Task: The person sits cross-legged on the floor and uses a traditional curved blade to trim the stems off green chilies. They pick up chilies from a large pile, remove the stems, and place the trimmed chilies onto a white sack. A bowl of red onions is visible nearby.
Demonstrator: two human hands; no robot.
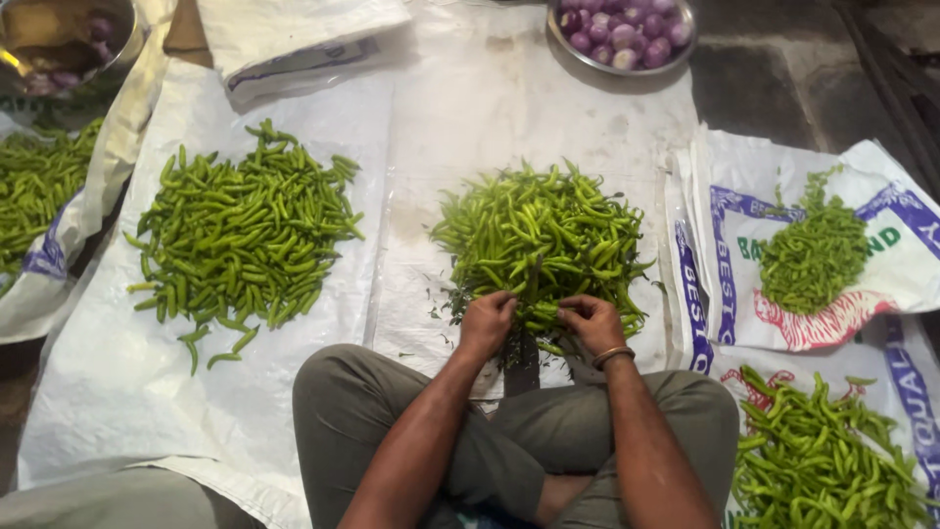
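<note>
I sit cross-legged on white sacking (pixel 470 127) spread over the floor. A heap of green chillies (pixel 543 235) lies right in front of me. My left hand (pixel 487 321) and my right hand (pixel 590 321) are both closed at the near edge of that heap, gripping chillies between them. A metal bangle sits on my right wrist. A wider pile of green chillies (pixel 245 230) lies to the left, apart from my hands.
A small mound of green stalks (pixel 813 257) rests on a printed sack at right, with more chillies (pixel 827 456) below it. A steel bowl of purple onions (pixel 622 29) stands at the back. Another chilli pile (pixel 34 186) and a metal bowl (pixel 59 44) are far left.
</note>
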